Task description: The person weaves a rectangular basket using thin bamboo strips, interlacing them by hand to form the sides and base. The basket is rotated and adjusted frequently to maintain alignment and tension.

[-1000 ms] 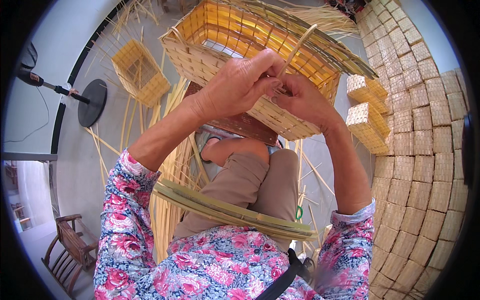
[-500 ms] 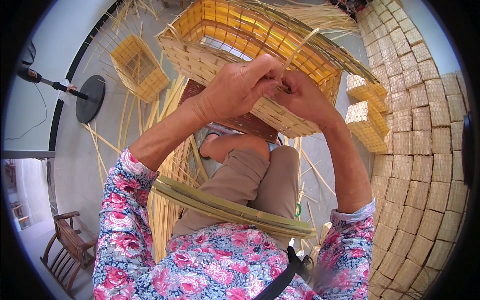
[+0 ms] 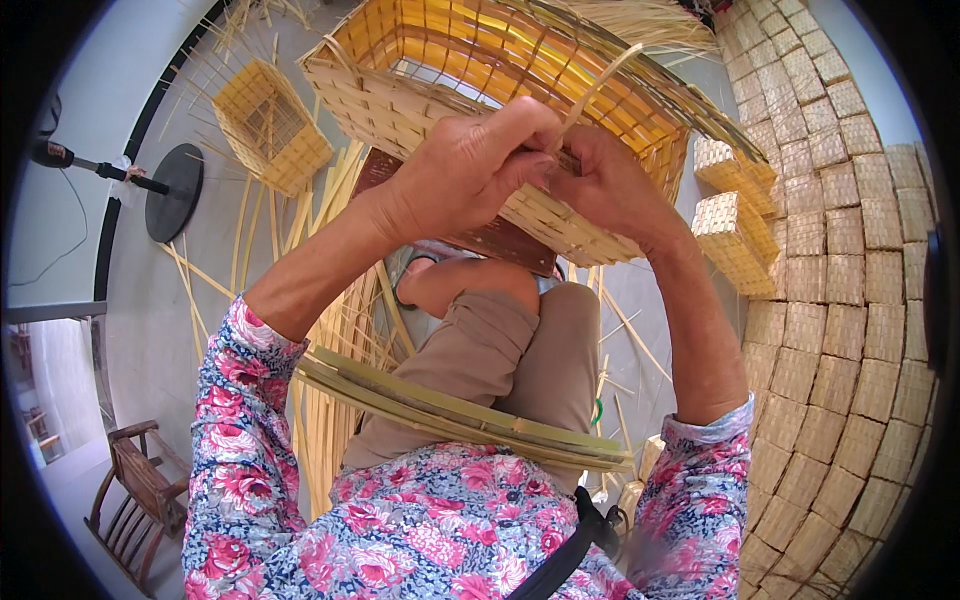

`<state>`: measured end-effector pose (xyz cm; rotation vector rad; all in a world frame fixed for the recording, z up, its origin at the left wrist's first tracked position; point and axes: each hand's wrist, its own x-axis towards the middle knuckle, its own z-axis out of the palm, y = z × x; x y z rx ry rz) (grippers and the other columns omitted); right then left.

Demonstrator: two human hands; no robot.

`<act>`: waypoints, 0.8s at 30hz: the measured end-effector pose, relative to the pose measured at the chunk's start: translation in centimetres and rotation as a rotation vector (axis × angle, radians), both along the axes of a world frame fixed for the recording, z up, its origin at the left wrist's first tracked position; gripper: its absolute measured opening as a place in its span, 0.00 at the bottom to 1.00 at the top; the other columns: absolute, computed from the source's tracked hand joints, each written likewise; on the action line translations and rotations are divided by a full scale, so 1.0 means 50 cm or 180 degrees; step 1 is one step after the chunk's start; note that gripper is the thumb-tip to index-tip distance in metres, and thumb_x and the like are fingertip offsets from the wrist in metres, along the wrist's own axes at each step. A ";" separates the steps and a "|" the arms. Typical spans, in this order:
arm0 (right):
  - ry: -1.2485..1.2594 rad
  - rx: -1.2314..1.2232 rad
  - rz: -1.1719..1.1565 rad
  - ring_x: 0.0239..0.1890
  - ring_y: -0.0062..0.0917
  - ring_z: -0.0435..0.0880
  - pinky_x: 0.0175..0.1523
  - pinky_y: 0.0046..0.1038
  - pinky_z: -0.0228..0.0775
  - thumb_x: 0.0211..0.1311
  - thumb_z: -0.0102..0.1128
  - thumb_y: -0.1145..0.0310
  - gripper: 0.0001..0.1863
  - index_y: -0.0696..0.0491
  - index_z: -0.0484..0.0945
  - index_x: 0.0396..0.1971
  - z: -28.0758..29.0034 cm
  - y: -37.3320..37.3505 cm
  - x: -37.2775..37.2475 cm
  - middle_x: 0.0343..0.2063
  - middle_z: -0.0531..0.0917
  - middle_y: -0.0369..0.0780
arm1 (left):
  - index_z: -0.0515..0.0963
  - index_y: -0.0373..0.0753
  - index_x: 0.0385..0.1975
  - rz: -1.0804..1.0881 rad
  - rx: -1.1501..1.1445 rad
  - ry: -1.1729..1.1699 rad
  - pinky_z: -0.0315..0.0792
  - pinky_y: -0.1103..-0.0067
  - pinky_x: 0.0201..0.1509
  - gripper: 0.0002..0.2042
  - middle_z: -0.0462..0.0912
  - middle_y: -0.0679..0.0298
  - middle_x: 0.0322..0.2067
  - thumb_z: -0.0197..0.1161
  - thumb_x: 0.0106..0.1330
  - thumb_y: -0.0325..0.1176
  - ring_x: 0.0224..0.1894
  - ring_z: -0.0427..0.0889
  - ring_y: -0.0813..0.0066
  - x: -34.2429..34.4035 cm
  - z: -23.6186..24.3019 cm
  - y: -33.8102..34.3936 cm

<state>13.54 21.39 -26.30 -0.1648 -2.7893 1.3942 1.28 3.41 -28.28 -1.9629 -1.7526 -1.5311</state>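
A large rectangular woven bamboo basket [image 3: 385, 112] is tilted in front of me, its yellow inside facing up and away. Both of my hands meet at its near rim. My left hand [image 3: 475, 165] is closed there, thumb and fingers pinching a thin bamboo strip [image 3: 603, 85]. The strip's pale free end sticks up in a curve above the rim. Close against it, my right hand [image 3: 612, 190] has its fingers bent and pinched on the same strip. The exact spot between the fingertips is partly hidden. Beneath the basket shows a dark red-brown wooden board [image 3: 500, 243].
Split green bamboo lengths [image 3: 450, 410] lie across my lap. Loose pale strips [image 3: 325, 430] cover the floor to the left. An unfinished basket [image 3: 270, 130], a round black stand base [image 3: 175, 192] and a wooden chair [image 3: 145, 490] stand left. Small baskets [image 3: 735, 240] and stacked woven blocks [image 3: 835, 330] fill the right.
Hands and basket sit slightly higher in the picture. The strip's free end has risen a little and leans to the right. Both hands keep their pinch at the rim.
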 end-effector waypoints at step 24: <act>0.0271 0.0255 -0.0161 0.38 0.36 0.88 0.45 0.34 0.77 0.56 0.61 0.74 0.16 0.57 0.85 0.45 0.009 -0.022 0.001 0.35 0.89 0.47 | 0.78 0.37 0.40 -0.0154 -0.0470 -0.0795 0.78 0.76 0.38 0.06 0.84 0.61 0.31 0.69 0.67 0.24 0.33 0.85 0.69 -0.006 -0.010 0.009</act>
